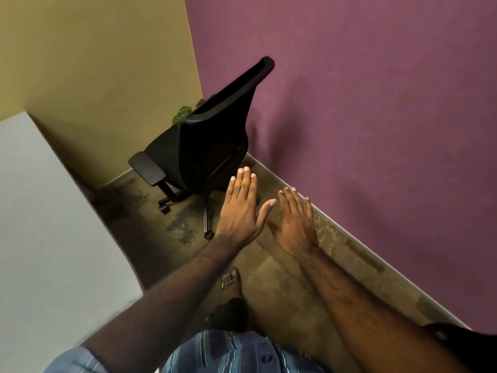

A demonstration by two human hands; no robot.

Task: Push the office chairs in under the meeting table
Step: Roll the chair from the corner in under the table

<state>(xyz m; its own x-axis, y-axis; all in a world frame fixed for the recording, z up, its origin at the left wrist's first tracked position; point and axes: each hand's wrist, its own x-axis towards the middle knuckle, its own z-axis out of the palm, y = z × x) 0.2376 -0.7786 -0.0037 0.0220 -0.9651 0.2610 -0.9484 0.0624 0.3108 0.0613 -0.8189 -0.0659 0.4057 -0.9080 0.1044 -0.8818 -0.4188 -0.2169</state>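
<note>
Striped blue shirt fabric (236, 354) fills the bottom edge, and both bare forearms reach forward from it. Below the arms a sandalled foot (230, 281) stands on the mottled brown floor (282, 286).

Left hand (239, 211) is held flat with its back to the camera, fingers (246, 181) straight and pressed together, thumb spread out to the side. It grips nothing. Right hand (297, 224) is just beside it, likewise flat and spread, fingers (293, 200) extended and holding nothing; the left thumb tip comes close to the right hand's fingers, though whether they touch cannot be told.

Just beyond the left fingertips stands the black office chair (204, 141), its backrest turned toward the person and tilted in the wide-angle view. The left fingertips overlap the lower edge of the backrest in the picture, but contact cannot be confirmed. One padded armrest (147, 169) juts out to the left of the fingers, and the castor legs (206, 219) spread on the floor under the left hand.

Farther left of the fingers lies the pale grey meeting table (40, 211), its rounded edge well apart from the chair. Beyond the right fingers rises a purple wall (376, 103) with a pale skirting; an ochre wall (94, 63) meets it behind the chair, where green leaves (183, 113) peek out.
</note>
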